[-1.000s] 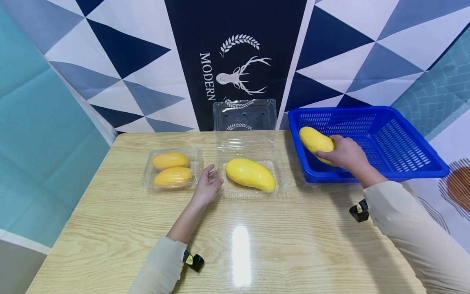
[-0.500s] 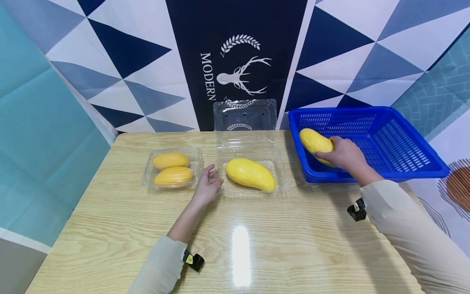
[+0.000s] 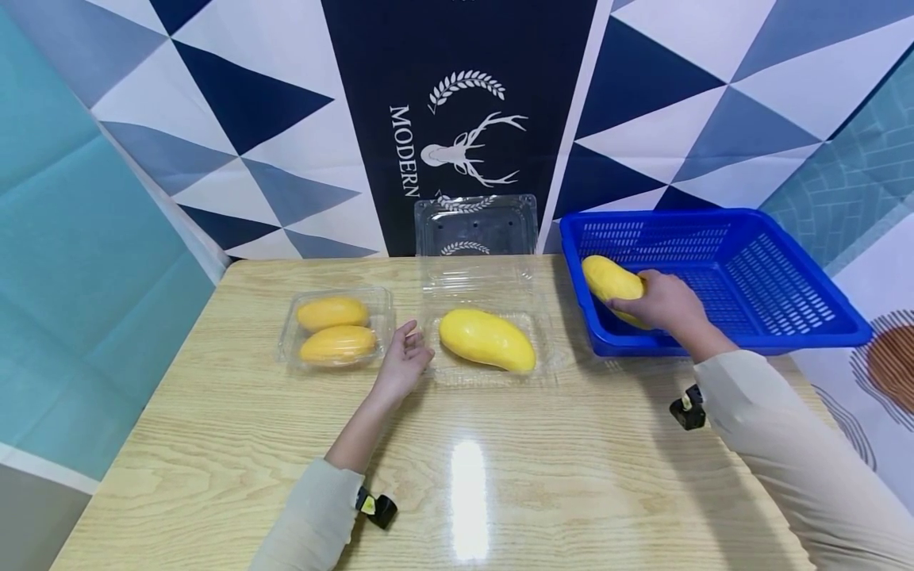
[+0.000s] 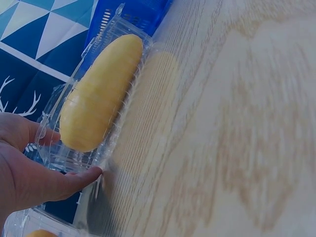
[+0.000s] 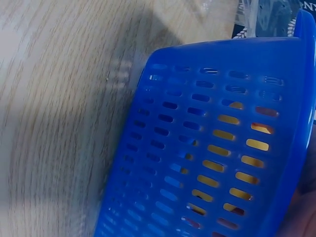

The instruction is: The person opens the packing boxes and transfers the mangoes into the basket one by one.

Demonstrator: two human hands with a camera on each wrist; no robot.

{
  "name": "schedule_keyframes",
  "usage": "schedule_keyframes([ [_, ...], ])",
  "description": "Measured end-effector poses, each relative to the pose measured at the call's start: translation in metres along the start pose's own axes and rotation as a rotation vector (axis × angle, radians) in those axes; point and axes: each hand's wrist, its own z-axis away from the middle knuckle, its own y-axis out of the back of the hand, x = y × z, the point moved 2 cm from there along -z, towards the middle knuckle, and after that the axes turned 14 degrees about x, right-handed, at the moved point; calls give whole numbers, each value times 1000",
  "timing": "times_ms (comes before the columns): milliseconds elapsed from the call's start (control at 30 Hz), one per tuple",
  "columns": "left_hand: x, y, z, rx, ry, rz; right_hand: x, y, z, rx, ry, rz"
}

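Note:
My right hand (image 3: pixel 667 303) grips a yellow mango (image 3: pixel 608 279) inside the left part of the blue basket (image 3: pixel 714 349). In the right wrist view the mango (image 5: pixel 213 165) shows only through the slots of the basket wall, and most of the hand is hidden. Another large mango (image 3: pixel 487 339) lies in a clear plastic clamshell box (image 3: pixel 457 379) whose lid (image 3: pixel 474 226) stands raised at the back. At the left end of this box is my left hand (image 3: pixel 405 361). Its relaxed fingers and thumb (image 4: pixel 74 182) rest against the box's end in the left wrist view.
Left of my left hand stands a second clear box (image 3: pixel 286 353) with two orange-yellow mangoes (image 3: pixel 336 343) inside. The wooden table (image 3: pixel 236 460) meets a patterned backdrop (image 3: pixel 286 143) behind the boxes and basket.
My right hand has sunk slightly with the mango in the basket, and its sleeve has shifted a little left. My left hand and the boxes have stayed in place.

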Motion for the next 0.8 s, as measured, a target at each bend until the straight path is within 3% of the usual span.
schedule_keyframes([
  [800, 1, 0, 1, 5, -1, 0, -1, -9, -1, -20, -27, 0],
])
